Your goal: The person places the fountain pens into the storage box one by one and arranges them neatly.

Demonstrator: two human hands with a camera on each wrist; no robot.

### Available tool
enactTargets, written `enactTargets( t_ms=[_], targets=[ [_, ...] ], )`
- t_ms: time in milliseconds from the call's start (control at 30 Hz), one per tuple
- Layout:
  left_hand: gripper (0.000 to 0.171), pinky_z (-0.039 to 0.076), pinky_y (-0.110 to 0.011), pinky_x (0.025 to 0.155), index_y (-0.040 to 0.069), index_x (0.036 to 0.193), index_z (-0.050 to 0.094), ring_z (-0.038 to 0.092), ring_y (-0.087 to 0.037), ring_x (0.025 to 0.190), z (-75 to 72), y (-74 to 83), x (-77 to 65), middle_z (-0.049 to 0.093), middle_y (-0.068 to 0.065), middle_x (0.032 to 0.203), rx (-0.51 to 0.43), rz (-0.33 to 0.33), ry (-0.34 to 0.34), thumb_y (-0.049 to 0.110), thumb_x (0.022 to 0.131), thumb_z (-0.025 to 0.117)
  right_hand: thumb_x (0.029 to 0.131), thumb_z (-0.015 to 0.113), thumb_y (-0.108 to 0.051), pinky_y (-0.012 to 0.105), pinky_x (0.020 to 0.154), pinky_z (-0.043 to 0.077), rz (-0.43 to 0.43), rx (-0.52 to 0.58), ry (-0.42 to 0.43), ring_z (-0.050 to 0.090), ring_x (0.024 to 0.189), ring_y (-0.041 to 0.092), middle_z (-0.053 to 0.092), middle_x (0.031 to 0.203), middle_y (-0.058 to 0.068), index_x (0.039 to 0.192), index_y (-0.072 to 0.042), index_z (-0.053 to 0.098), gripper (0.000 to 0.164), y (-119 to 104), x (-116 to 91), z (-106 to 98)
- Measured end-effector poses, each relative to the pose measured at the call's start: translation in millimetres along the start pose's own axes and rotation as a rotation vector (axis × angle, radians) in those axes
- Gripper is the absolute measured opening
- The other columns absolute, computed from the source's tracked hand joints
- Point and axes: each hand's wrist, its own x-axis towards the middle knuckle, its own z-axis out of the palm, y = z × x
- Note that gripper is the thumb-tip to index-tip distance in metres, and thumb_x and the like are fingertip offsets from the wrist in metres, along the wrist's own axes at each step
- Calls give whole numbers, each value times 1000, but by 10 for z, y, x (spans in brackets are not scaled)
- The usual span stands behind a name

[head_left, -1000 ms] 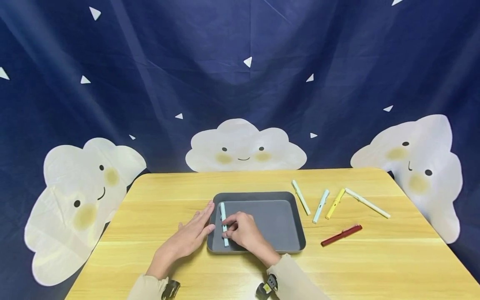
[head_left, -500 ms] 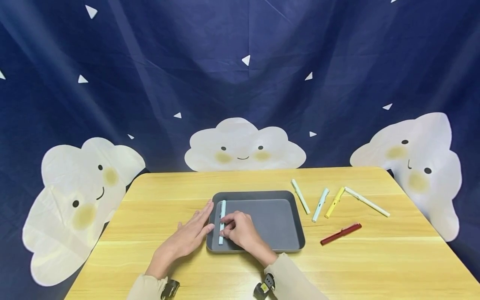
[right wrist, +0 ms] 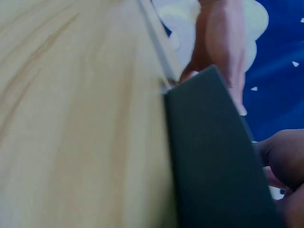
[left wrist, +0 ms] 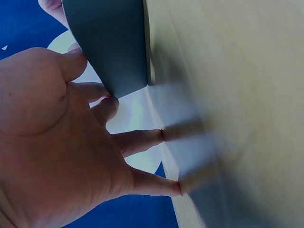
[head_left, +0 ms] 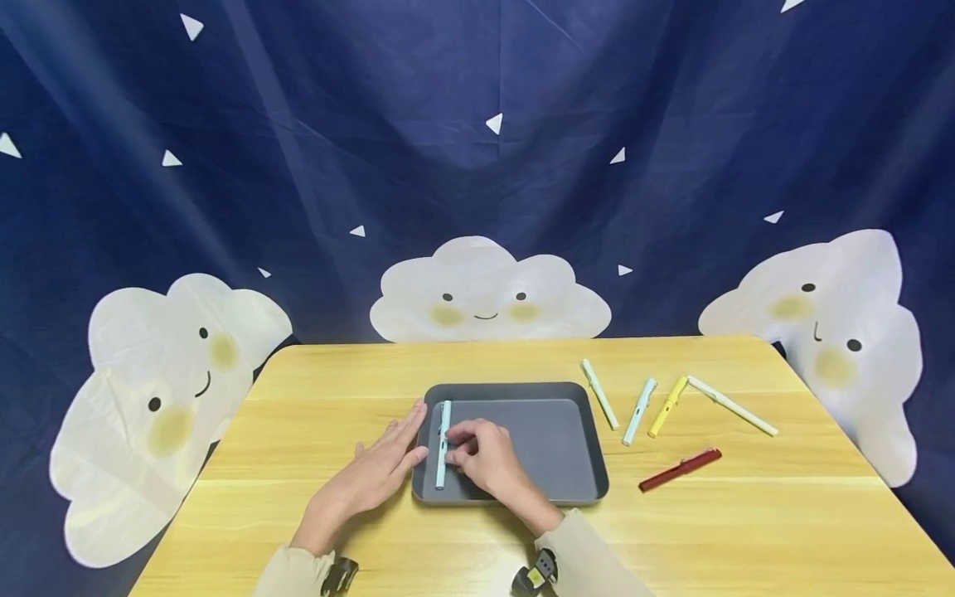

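Observation:
A pale blue pen (head_left: 442, 464) lies lengthwise inside the dark grey tray (head_left: 552, 456), close to its left wall, clip end away from me. My right hand (head_left: 488, 454) is over the tray, its bent index finger and thumb at the pen's right side. The pen's full length shows beside the fingertips, with no finger around it. My left hand (head_left: 376, 468) lies with extended fingers against the tray's outer left side; in the left wrist view the outer fingertips of that hand (left wrist: 52, 137) rest on the table. The right wrist view hides the pen behind the tray wall (right wrist: 213, 156).
Right of the tray lie a pale green pen (head_left: 600, 394), a light blue pen (head_left: 639, 412), a yellow pen (head_left: 667, 406), a whitish pen (head_left: 731, 405) and a dark red pen (head_left: 680, 470). A blue cloud-patterned curtain (head_left: 313, 191) hangs behind the wooden table (head_left: 313, 398).
The pen has straightened and shifted slightly left toward the tray wall. My right fingers, earlier over the pen, have drawn off to its right side. The left hand has stayed put.

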Motion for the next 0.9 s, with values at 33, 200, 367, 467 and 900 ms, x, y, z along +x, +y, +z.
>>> enactTargets(
  t_ms=[33,200,367,467,900],
  targets=[
    [65,11,-88,102,22,167,10,21,-45,151,2,0,0,8,4,171,1,3,2,42,112,39,86,80,4,19,59,56,-7,2,0,69,70,12,72,98,14,106,3,76,21,-3,-7,-35],
    [65,13,-88,101,22,167,10,21,-45,151,5,1,-3,9,3,171,8,12,12,42,112,39,89,80,-5,28,70,60,-56,13,5,74,81,21,75,105,11,109,-1,77,20,-37,-62,-244],
    [65,13,-88,101,23,167,10,21,-46,151,4,5,-9,8,4,171,10,12,14,42,112,39,92,78,-11,39,82,60,-101,38,15,74,94,25,76,110,8,111,-7,77,19,-76,-163,-407],
    [65,11,-88,102,23,167,10,21,-45,152,1,12,-9,8,4,171,2,7,10,42,112,39,94,77,-13,36,83,60,-99,67,9,73,95,23,75,110,6,112,-11,77,18,-89,-229,-471],
    [65,12,-88,101,23,167,10,21,-46,151,13,-1,-2,7,4,171,13,12,10,42,112,39,95,76,-13,32,82,60,-83,87,7,71,98,18,72,110,1,115,-19,76,21,-101,-423,-657]
  ],
)
